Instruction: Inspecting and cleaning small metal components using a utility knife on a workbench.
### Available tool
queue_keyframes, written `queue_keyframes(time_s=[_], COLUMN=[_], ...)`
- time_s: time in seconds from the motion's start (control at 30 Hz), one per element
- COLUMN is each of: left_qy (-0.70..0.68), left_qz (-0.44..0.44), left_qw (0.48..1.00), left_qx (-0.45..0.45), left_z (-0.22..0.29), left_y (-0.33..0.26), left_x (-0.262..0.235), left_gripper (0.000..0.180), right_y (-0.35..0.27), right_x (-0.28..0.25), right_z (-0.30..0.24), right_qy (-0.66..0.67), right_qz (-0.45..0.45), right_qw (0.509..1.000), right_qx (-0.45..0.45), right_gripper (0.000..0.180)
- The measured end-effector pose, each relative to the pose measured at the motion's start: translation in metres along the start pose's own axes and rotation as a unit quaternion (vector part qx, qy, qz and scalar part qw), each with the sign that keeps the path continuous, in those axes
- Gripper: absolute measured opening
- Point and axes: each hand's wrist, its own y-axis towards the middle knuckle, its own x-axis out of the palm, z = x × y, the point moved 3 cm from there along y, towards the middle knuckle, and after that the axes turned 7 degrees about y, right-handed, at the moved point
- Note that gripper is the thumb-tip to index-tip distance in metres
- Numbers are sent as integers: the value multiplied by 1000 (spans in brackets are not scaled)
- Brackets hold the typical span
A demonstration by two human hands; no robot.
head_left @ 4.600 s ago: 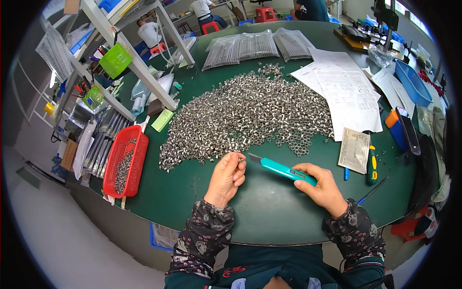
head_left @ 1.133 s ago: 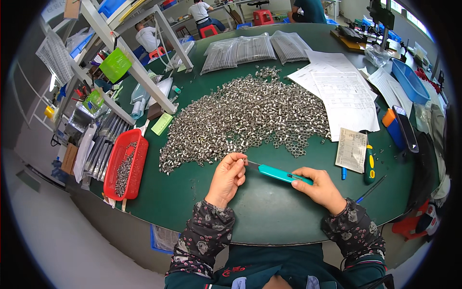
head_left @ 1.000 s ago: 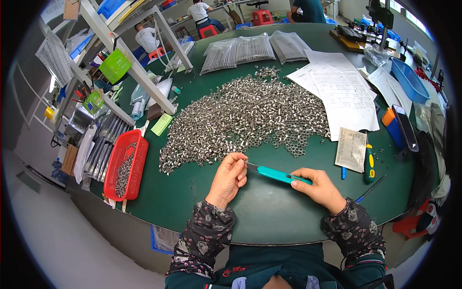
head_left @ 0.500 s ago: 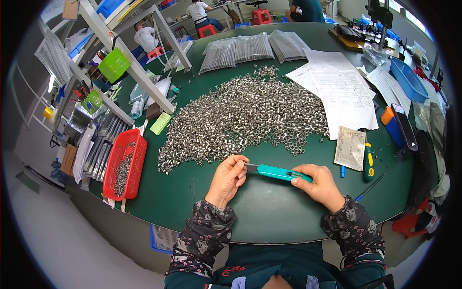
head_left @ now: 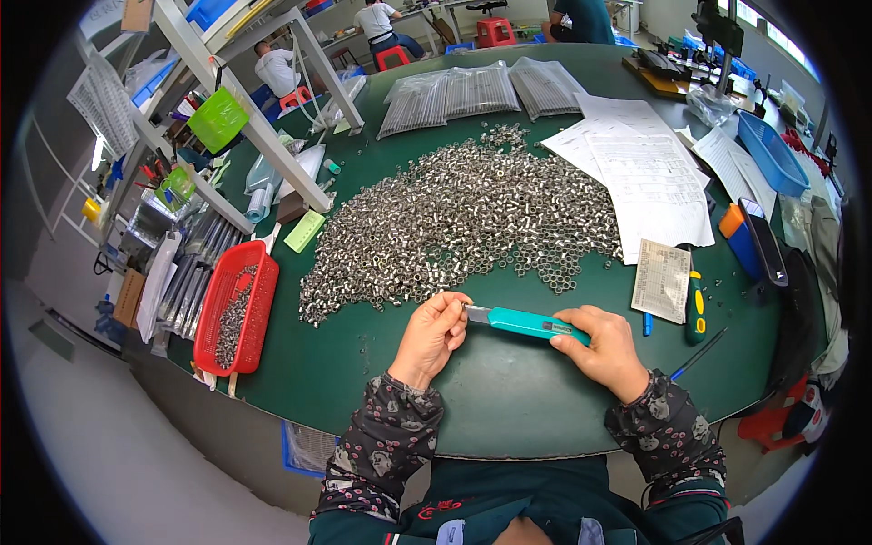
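With my right hand (head_left: 599, 350) I grip the teal handle of a utility knife (head_left: 522, 322), thumb along its near side. Its blade (head_left: 477, 314) points left and reaches the fingertips of my left hand (head_left: 431, 336). Thumb and forefinger of that hand are pinched on a small metal piece (head_left: 466, 304), mostly hidden by the fingers; its exact shape does not show. Beyond both hands spreads a wide heap of small silvery metal rings (head_left: 463, 218) on the green tabletop (head_left: 509, 400).
A red basket (head_left: 265, 304) with metal pieces stands left. Papers (head_left: 649, 195), a card (head_left: 661, 280), a yellow-green handled tool (head_left: 696, 309) and a phone (head_left: 763, 241) lie right. Bagged rods (head_left: 450, 98) lie behind the heap. A shelf post (head_left: 263, 127) rises left.
The blade shows brighter now, the knife slightly turned. Both hands keep nearly the same place and the same grips.
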Motion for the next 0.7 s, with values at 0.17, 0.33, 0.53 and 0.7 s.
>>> queue_keyframes(time_s=[0.17,0.33,0.53,0.7], left_qy=[2,8,20,24], left_qz=[2,4,12,18], left_qw=[1000,1000,1000,999], left_qx=[-3,-1,-6,-10], left_z=[0,0,0,0], left_y=[0,0,0,0], left_x=[2,1,1,0], left_gripper=[16,17,18,19], right_y=[-1,0,-1,-1], right_x=[-1,0,0,1], right_z=[1,0,-1,-1], right_qy=[-5,-7,-13,-10], right_qz=[8,10,10,13], right_qw=[1000,1000,1000,1000], right_qx=[-11,-17,-13,-21], right_gripper=[24,25,25,24])
